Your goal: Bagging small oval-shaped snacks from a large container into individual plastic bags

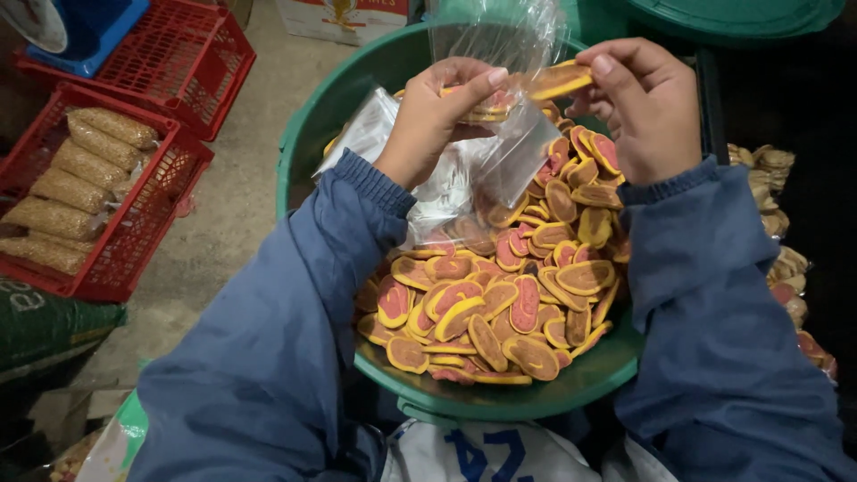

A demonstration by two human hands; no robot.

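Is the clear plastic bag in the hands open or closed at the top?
Open: the clear plastic bag gapes upward while the left hand grips it and the right hand brings a biscuit to it.

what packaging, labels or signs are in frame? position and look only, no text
Clear plastic bag: top centre above the round green tub, held by the left hand; right hand brings a snack.
Filled clear packets of tan snacks: in the red plastic crate, left.
White carton with red and yellow print: top edge, behind the tub.
White sack with blue printing: bottom centre.
Dark green sack with pale lettering: lower left.
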